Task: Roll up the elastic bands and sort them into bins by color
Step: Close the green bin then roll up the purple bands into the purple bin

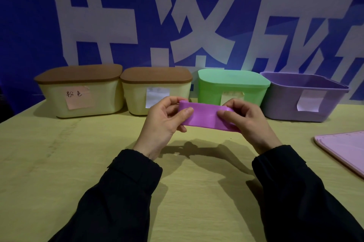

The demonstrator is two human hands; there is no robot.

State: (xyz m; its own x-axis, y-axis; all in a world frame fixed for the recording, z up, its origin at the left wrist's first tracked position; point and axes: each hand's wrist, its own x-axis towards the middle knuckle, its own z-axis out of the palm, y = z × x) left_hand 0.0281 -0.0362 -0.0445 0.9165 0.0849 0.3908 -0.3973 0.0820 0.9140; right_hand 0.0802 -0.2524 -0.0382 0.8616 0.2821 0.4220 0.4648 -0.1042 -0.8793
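Both grips, left hand (164, 121) and right hand (247, 121), pinching purple band (204, 116) before lidless purple bin (283, 103).

Brightness: the room is sitting dim, colours leaning blue.
Source: light is coming from above and behind the viewer.
Shadows: the hands are casting a dark shadow (199, 151) onto the table (59, 162).
Glare: a pale glow is showing on the backdrop (232, 58).
Focus: the bins' labels are reading soft.
Distortion: edges are bending outward.
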